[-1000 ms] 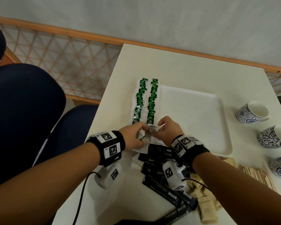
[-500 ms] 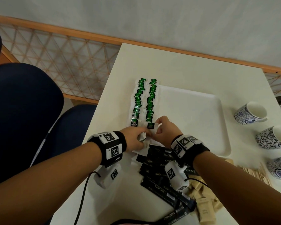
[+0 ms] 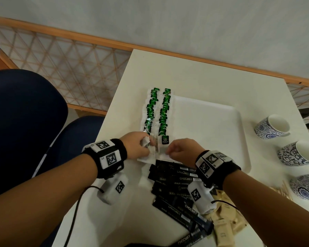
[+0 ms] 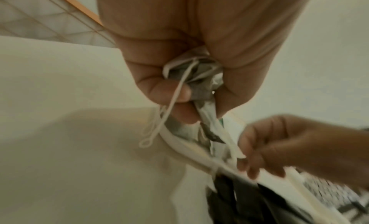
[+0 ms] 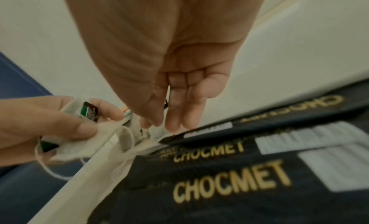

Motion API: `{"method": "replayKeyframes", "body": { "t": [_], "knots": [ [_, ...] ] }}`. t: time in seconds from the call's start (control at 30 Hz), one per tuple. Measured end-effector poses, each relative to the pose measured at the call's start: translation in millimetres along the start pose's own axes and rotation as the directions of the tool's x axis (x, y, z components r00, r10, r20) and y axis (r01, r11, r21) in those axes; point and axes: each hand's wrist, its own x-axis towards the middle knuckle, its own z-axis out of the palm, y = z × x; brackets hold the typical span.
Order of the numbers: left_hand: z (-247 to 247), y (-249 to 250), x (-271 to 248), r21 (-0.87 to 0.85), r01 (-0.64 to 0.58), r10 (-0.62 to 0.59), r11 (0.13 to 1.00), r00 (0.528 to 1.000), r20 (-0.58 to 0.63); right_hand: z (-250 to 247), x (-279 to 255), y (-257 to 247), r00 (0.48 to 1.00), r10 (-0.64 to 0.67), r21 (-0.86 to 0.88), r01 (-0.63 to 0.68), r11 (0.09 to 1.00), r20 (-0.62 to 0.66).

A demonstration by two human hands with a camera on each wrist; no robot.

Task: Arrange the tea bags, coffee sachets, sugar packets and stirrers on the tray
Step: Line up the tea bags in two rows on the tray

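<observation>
Head view: white rectangular plastic tray (image 3: 212, 125) on the white bench (image 3: 203, 72), toward its far half. Two rows of green-tagged white paper tea bags (image 3: 158, 111) run along the tray's left edge. Left hand (image 3: 136, 147) and right hand (image 3: 181, 151) meet at the near end of those rows, at the tray's near left corner. Black stick coffee sachets lettered CHOCMET (image 3: 175, 177) lie heaped just off the tray's near edge; beige paper sugar packets (image 3: 223, 230) lie beyond them toward the bench's near right corner. Thin wooden stirrers (image 3: 282, 191) lie near the bench's right edge, beside three blue-and-white patterned ceramic cups (image 3: 273, 127).

Left wrist view, alone, shows the left hand (image 4: 189, 69) clenched round a crumpled bunch of tea bags, white string (image 4: 159, 121) dangling in loops from the fist.

Right wrist view, alone, shows the right hand (image 5: 171, 101) with thumb and forefinger pinching a white tea bag at the tray's rim, the other fingers (image 5: 179, 110) nearly straight; the sachets' gold lettering (image 5: 229, 181) reads plainly. The left hand's bunch shows a green tag (image 5: 87, 112) here.
</observation>
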Motion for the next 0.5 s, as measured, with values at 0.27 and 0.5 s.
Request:
{"method": "replayKeyframes", "body": {
  "t": [0.27,0.5],
  "knots": [
    [-23,-5,-11,-0.327,0.081,-0.135,0.941,0.980,-0.145,14,3,-10,0.996,-0.069,-0.075,0.073,0.995,0.062],
    [-14,8,-11,-0.559,0.128,-0.206,0.819,0.976,-0.077,0,-14,-20,0.965,-0.147,0.053,0.162,0.985,-0.218]
  ]
}}
